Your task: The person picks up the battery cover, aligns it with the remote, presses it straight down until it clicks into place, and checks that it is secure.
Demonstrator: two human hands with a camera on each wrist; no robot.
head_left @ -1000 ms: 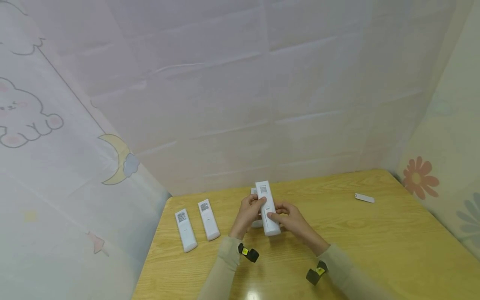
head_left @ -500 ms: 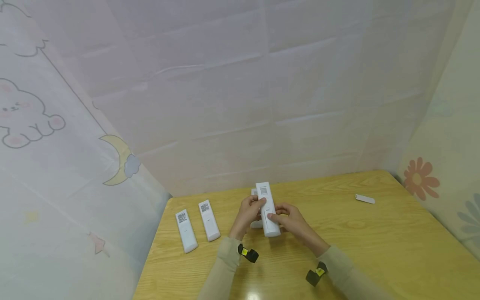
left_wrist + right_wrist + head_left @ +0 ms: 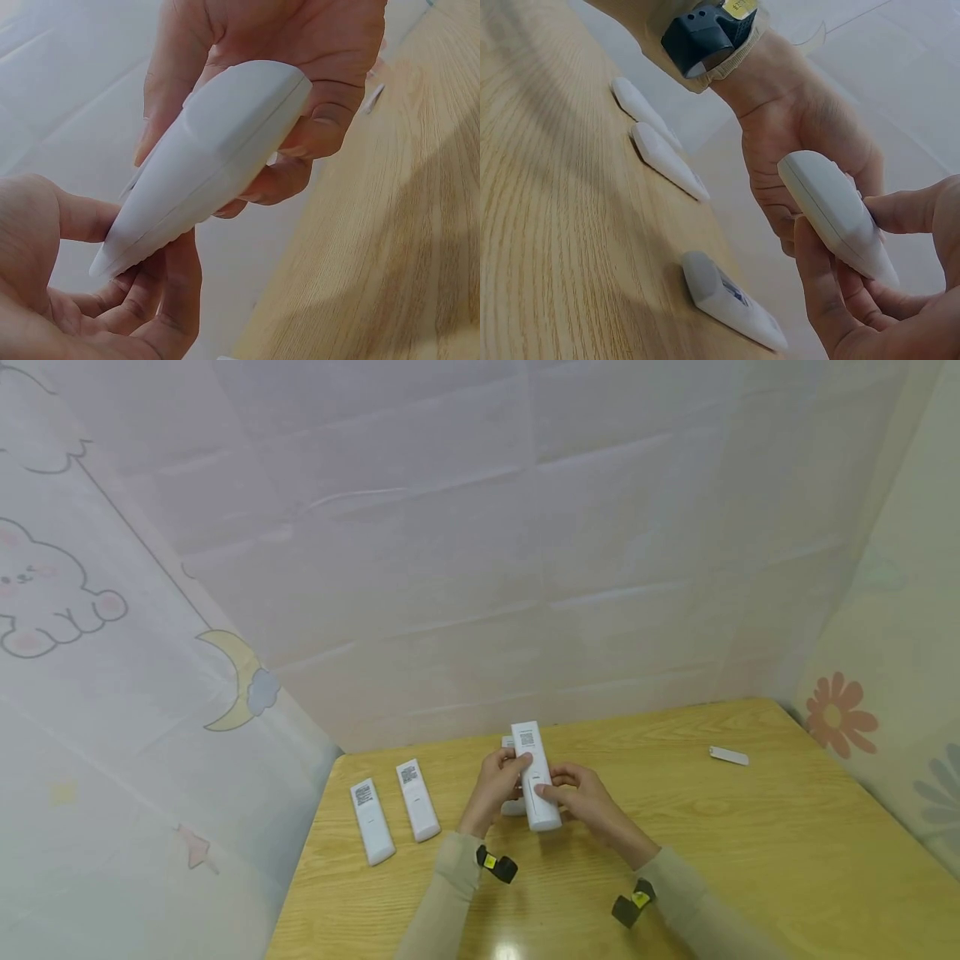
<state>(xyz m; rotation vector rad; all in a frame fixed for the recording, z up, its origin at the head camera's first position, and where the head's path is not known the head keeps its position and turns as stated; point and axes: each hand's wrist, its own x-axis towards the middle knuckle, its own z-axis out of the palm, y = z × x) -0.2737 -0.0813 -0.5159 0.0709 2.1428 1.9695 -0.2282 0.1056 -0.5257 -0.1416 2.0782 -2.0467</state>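
Observation:
A white remote control (image 3: pixel 543 817) is held up over the table, its labelled back facing up. My left hand (image 3: pixel 492 787) grips its upper part, thumb on the back and fingers beneath. My right hand (image 3: pixel 587 803) holds the lower part, its thumb pressing on the battery cover area. In the left wrist view, a thin white edge stands slightly off the back of the remote (image 3: pixel 214 142) near the right thumb. Partly hidden behind it, another white remote (image 3: pixel 739 311) lies on the table; something dark blue shows in its back.
Two more white remotes (image 3: pixel 372 827) lie label side up on the left of the wooden table (image 3: pixel 720 843). A small white battery cover (image 3: pixel 729 756) lies at the back right. Printed cloth walls (image 3: pixel 450 577) rise behind and at both sides.
Both hands keep their hold on the remote, almost still. The things on the table have not moved.

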